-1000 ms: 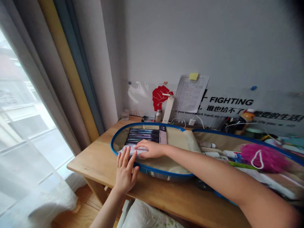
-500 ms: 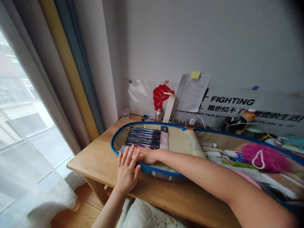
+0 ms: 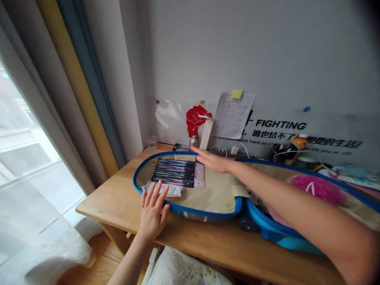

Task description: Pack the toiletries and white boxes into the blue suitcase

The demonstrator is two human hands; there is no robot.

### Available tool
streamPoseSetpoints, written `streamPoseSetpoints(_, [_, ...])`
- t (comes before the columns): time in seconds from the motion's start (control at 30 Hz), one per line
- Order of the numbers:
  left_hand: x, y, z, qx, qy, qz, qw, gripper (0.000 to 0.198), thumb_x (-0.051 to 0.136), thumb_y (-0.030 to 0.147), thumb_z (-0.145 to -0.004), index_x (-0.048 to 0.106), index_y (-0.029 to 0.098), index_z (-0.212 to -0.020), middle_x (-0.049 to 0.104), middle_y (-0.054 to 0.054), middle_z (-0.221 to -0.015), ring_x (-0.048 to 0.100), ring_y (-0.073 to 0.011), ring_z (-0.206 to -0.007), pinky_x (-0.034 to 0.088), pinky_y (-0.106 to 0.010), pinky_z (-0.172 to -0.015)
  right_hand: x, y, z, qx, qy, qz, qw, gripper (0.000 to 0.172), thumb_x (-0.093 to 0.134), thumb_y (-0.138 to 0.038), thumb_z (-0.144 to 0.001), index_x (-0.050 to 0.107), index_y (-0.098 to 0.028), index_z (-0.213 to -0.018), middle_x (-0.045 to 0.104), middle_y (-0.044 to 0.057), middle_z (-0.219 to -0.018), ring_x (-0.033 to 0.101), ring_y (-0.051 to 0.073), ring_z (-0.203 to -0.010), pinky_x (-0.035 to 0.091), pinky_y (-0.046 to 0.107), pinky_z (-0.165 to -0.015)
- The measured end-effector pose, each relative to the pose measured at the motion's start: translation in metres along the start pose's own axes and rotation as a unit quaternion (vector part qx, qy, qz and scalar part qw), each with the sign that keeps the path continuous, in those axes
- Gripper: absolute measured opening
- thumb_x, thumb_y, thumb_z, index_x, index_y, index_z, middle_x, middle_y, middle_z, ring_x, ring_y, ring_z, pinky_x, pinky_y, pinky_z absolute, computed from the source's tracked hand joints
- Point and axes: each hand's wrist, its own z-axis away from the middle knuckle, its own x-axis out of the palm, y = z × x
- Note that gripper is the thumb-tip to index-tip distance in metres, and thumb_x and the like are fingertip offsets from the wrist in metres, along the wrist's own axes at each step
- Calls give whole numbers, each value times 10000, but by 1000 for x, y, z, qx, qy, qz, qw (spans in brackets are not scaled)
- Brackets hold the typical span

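Observation:
A blue-rimmed suitcase (image 3: 219,202) lies opened out on the wooden table, beige lining showing. In its left half is a flat dark pack of several long items (image 3: 175,172), perhaps toothbrushes or pens, with a pale pink card end. Below that pack lies a small white packet (image 3: 173,191). My left hand (image 3: 153,211) rests at the case's front left rim, fingers spread and nothing in it. Over the left half, near the card end of the pack, my right hand (image 3: 213,160) is raised with fingers stretched out and holds nothing visible. My right forearm hides part of the right half.
A pink bath puff (image 3: 316,190) sits in the case's right half. Behind the case stand a metal bottle (image 3: 194,142), a white lamp (image 3: 206,134), a clear cup (image 3: 151,142) and a charger (image 3: 234,150). A chair with a pale cover (image 3: 184,269) is under the table's front edge.
My right hand has lifted off the white packet and moved up and to the right, uncovering it. My left hand stays at the rim. The view has shifted slightly.

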Motion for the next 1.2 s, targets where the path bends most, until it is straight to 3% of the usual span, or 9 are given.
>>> streamPoseSetpoints(0.13, [1,0,0,1,8,7,1000,588,439,256,-1012,325,264,-1589,433,-82,-1590,258,-212,-1538,106,-400,-1266,-69,41,69,102,84,24,991,618,420,-576,-908,544,-267,-1429,540,69,-1508,495,292,-1399,309,529,-1217])
streamPoseSetpoints(0.2, [1,-1,1,1,4,8,1000,590,444,257,-1009,329,272,-1587,441,-80,-1585,279,-220,-1530,110,-405,-1266,-87,58,109,184,68,56,979,599,464,-561,-874,623,-219,-1340,640,98,-1387,581,281,-1306,383,465,-1169])
streamPoseSetpoints(0.27, [2,-2,2,-2,-1,9,1000,591,448,256,-1007,331,276,-1586,444,-82,-1583,294,-228,-1524,114,-415,-1265,-92,68,148,228,33,65,971,582,515,-550,-833,685,-180,-1249,700,130,-1280,640,293,-1220,447,433,-1105])
streamPoseSetpoints(0.37, [2,-3,2,-3,-4,7,1000,589,445,256,-1008,333,271,-1585,441,-93,-1584,297,-236,-1523,118,-425,-1263,-82,73,198,282,-49,62,956,601,562,-571,-778,709,-195,-1224,695,134,-1298,651,311,-1214,482,401,-1065])
streamPoseSetpoints(0.5, [0,-2,1,-1,-3,2,1000,577,437,261,-1010,346,265,-1580,458,-101,-1571,312,-241,-1516,119,-430,-1261,-60,71,239,323,-113,91,935,765,631,-545,-690,636,-194,-1370,542,132,-1497,493,326,-1406,365,383,-1182])
streamPoseSetpoints(0.6, [0,-1,0,-5,-2,0,1000,580,431,265,-1009,342,280,-1582,481,-93,-1554,341,-248,-1502,131,-438,-1258,-45,71,254,342,-127,128,922,858,658,-527,-658,562,-220,-1454,404,99,-1596,357,295,-1491,247,347,-1231])
streamPoseSetpoints(0.7, [0,-1,0,-10,-2,7,1000,584,434,270,-1007,339,296,-1583,490,-83,-1549,361,-251,-1491,142,-441,-1257,-36,72,260,342,-119,149,920,861,628,-621,-701,526,-271,-1481,362,66,-1618,298,261,-1513,200,315,-1231])
streamPoseSetpoints(0.9, [0,-2,0,-9,1,10,1000,582,435,270,-1007,344,300,-1581,498,-77,-1542,370,-248,-1485,140,-433,-1259,-31,76,260,331,-98,135,929,846,684,-657,-667,559,-347,-1444,434,89,-1573,371,301,-1471,259,365,-1220])
streamPoseSetpoints(1.2, [-2,-1,-1,-2,4,16,1000,549,433,261,-1010,394,275,-1557,504,-86,-1536,354,-235,-1492,125,-417,-1262,-32,74,258,358,-97,145,917,1046,623,-671,-664,365,-216,-1570,343,136,-1630,297,323,-1520,267,401,-1238])
